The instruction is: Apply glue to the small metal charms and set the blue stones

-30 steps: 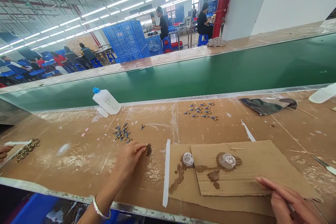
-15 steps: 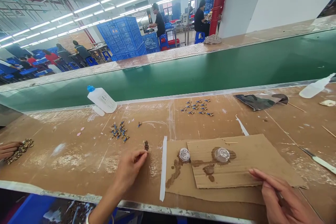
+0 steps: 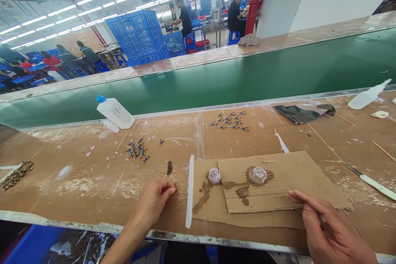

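Dark pieces (image 3: 169,168): 1 small pile on the table, left of the white tape (image 3: 189,198); long axis runs away from the person.
Left hand (image 3: 154,201): just nearer than the pile, pointing forward-right; thumb and index tips pinched together — whether on a piece, cannot be told.
Right hand (image 3: 324,222): at the cardboard's near edge, index pointing left, other fingers curled; its hold cannot be told.
Cardboard (image 3: 278,198): 2 sheets, 2 clear round caps (image 3: 258,175).
Pink discs (image 3: 92,147): 2.

Left hand (image 3: 153,202) bare, forearm (image 3: 130,233) likewise; pale bangle (image 3: 102,257) shows there, mostly cut off at view's bottom edge. Right hand (image 3: 332,227) also bare.
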A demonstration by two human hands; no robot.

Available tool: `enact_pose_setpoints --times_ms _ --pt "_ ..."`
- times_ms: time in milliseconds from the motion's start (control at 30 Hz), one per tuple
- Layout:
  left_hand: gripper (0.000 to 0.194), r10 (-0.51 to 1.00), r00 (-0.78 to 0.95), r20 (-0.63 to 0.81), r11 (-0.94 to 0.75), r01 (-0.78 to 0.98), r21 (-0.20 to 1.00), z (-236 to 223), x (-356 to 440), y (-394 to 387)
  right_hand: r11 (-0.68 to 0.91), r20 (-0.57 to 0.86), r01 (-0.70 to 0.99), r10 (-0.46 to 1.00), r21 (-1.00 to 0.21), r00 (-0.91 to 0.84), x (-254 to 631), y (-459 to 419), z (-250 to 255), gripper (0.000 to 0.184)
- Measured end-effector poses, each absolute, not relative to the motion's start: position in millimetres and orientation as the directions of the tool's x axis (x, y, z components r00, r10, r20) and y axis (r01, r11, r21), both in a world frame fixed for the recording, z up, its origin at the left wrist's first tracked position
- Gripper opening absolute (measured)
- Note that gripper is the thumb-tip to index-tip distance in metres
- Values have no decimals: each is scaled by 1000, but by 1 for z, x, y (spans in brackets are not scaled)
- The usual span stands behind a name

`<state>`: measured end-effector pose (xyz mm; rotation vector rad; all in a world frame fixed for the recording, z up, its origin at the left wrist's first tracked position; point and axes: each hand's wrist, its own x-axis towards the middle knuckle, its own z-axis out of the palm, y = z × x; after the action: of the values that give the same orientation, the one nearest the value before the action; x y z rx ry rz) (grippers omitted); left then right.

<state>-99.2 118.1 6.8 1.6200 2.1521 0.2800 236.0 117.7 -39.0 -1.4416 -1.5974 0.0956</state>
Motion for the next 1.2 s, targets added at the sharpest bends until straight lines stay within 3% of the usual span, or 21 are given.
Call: enact_pose_setpoints --times_ms 400,633,900,1200 --pt "23 983 -163 86 84 810 581 -13 -110 92 186 498 742 838 -644 222 231 115 -37 22" --pt "22 985 -128 112 40 816 577 -19 -111 90 167 460 708 853 -687 246 227 115 -34 21" --pt "23 983 -177 51 111 790 604 -18 -114 90 202 496 729 842 -653 211 230 116 -36 21" --pt "26 934 -227 276 99 906 411 -20 -119 116 258 521 720 837 -644 167 240 117 -51 22"
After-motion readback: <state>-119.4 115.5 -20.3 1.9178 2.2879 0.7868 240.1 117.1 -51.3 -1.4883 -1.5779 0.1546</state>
